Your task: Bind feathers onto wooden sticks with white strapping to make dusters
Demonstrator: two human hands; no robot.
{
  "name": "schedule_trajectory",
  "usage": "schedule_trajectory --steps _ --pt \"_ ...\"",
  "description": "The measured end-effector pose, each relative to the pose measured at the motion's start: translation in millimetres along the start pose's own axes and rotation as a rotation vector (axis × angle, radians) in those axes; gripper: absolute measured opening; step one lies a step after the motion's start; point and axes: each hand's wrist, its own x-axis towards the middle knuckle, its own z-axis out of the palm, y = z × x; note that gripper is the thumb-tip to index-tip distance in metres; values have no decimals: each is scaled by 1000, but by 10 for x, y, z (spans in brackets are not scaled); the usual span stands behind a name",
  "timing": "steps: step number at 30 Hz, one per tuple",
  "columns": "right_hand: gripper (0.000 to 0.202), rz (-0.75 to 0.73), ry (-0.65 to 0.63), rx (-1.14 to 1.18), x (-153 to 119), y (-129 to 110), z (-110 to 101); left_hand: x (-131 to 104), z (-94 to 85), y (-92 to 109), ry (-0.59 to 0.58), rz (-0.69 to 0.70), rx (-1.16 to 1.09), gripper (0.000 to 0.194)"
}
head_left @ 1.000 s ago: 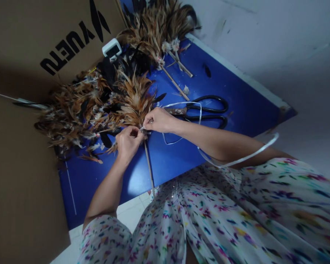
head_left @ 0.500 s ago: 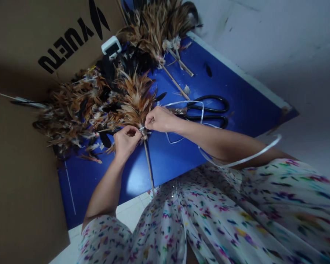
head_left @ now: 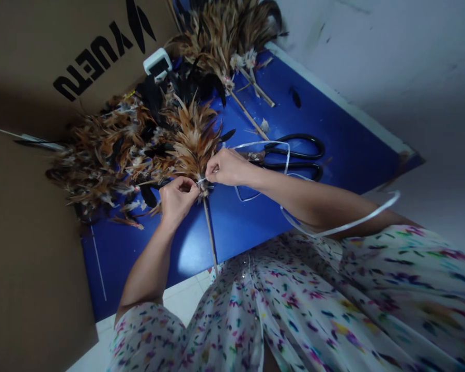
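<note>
Firstly, note the blue table, its near edge at the person's floral garment. Over its left side spreads the feather pile, brown and black.

The workpiece, a feather bundle, lies at the pile's right edge, plumes pointing away from the person. Treat it as light and soft; the plumes would probably bend or shed under a firm grip, so keep fingers off them.

To its right, partly behind the right forearm, rest the black-handled scissors.

The bundle's stick extends from its base past the table edge. Judged thin and stiff, it offers the safest hold, just below the feather base.

At that base, the left hand and right hand work close together but apart. Each has thumb and forefinger closed in a pinch on the white strip. Expect this to be flexible and somewhat slippery; grip it near the base, at the fingertips. From where I stand, I cannot tell how tight it is.
</note>
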Motion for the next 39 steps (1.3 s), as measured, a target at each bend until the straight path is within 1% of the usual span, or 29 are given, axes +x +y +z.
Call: schedule_trajectory --steps 5,10,12,15,18,20,24,27,30,35,39 --pt "16 -2 -2 22 -11 -8 -4 1 -7 4 19 41 40 7" --pt "16 -14 -6 37 -18 -15 -13 -4 -21 -26 30 47 47 6" --pt "16 -11 -18 38 -20 -20 -10 7 -29 -60 -6 36 28 6" --pt "17 -17 -30 18 -21 -26 2 27 -32 -101 -84 4 -68 10" --pt "18 -37 -26 16 -22 -25 14 27 -25 -99 -103 0 -138 17" --pt "18 -34 -24 22 -23 -23 20 10 -24 -78 -87 46 -92 16" --pt "17 -24 -21 18 -23 -25 28 -22 -34 -44 -60 194 60 16" --pt "17 -27 -19 21 -23 -29 33 -24 -35 -54 -47 245 99 17" --pt "16 -22 -15 35 -22 -28 40 -15 -32 -80 -56 231 101 18" --pt "16 -14 -23 37 -19 -21 55 -6 -40 -113 -117 182 64 17" --pt "18 -26 -41 25 -18 -30 64 3 -38 -137 -144 160 48 16"
